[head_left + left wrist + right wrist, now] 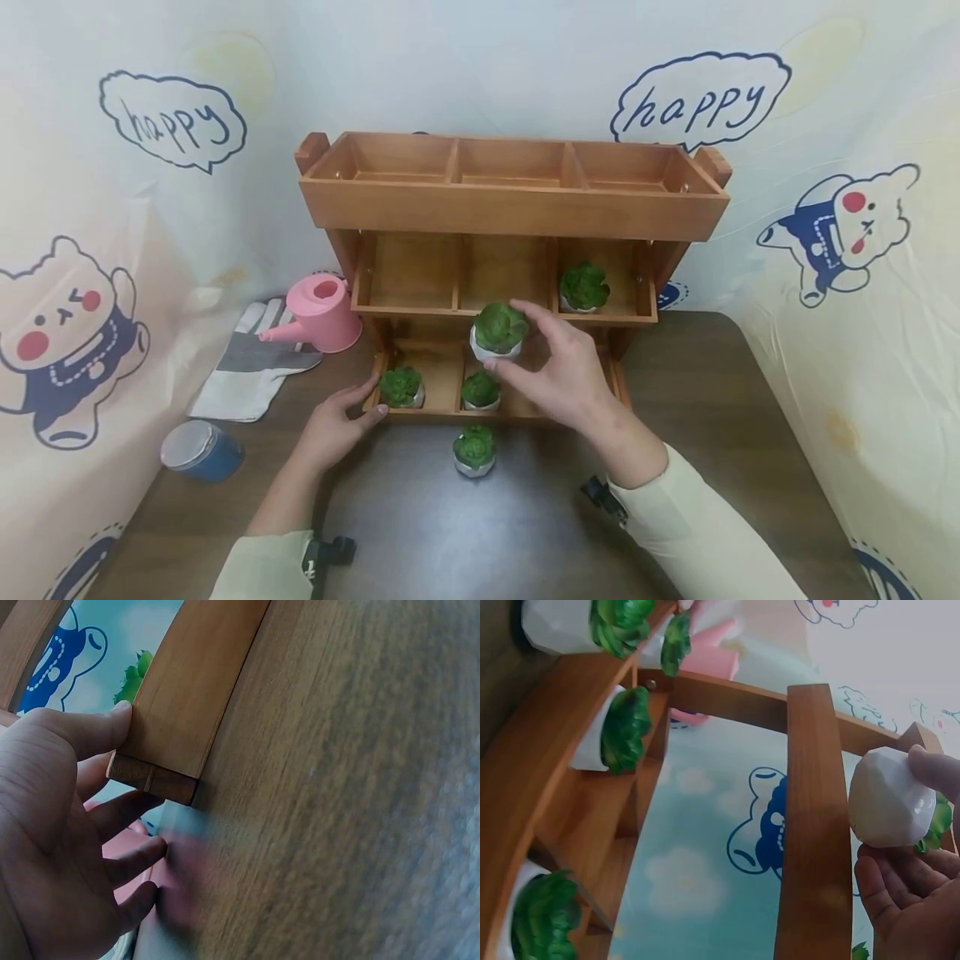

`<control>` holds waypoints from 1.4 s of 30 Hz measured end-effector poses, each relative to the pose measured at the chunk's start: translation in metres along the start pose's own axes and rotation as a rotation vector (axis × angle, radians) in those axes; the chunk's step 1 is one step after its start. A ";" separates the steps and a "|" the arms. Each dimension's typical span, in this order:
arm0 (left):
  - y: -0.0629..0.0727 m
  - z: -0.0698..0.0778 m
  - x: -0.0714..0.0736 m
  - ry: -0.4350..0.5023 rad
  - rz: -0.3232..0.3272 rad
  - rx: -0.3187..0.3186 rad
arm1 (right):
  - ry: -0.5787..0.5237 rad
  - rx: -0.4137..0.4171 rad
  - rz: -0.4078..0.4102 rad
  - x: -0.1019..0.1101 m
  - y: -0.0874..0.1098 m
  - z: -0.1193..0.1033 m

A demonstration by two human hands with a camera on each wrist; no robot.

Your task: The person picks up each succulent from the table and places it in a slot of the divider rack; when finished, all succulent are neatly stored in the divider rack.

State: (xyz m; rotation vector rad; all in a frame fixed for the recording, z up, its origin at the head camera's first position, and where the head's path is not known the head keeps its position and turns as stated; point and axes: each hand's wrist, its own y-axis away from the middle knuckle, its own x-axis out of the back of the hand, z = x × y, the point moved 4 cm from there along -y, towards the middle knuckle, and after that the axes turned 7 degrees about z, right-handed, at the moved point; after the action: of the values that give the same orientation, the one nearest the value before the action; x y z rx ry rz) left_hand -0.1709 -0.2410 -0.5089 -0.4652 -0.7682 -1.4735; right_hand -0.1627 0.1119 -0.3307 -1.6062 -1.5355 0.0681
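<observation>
My right hand (pixel 566 375) pinches a small potted succulent (pixel 500 329) by its faceted white pot, in front of the middle tier of a wooden three-tier shelf (pixel 517 212). In the right wrist view the thumb and fingers hold that pot (pixel 891 799) from either side. My left hand (pixel 337 427) grips the bottom tier's front left corner (pixel 161 750), thumb on the front board. Succulents sit in the bottom tier's left (pixel 401 387) and middle (pixel 481 390) compartments; another (pixel 544 915) shows in the right one, hidden from the head view. One succulent (pixel 585 286) occupies the middle tier's right compartment.
Another potted succulent (pixel 474 450) stands on the dark wooden table (pixel 465 533) before the shelf. To the left are a pink watering can (pixel 324 315), a grey and white cloth (pixel 251 367) and a blue jar (pixel 202 450). A printed curtain (pixel 480 67) surrounds the table.
</observation>
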 end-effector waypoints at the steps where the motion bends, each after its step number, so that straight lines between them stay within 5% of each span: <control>1: 0.000 0.000 0.000 0.000 -0.001 0.002 | 0.000 -0.002 0.003 0.000 -0.002 0.000; 24: 0.000 -0.001 0.000 0.001 0.009 -0.042 | -0.009 0.009 0.076 -0.008 -0.040 -0.003; 42: -0.001 -0.001 0.000 -0.008 0.006 -0.022 | -0.023 -0.055 0.071 -0.019 -0.049 0.006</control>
State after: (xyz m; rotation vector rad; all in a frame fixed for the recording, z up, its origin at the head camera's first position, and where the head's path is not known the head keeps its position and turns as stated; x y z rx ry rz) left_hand -0.1716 -0.2419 -0.5093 -0.4899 -0.7570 -1.4762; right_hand -0.2086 0.0915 -0.3145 -1.7086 -1.5091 0.0844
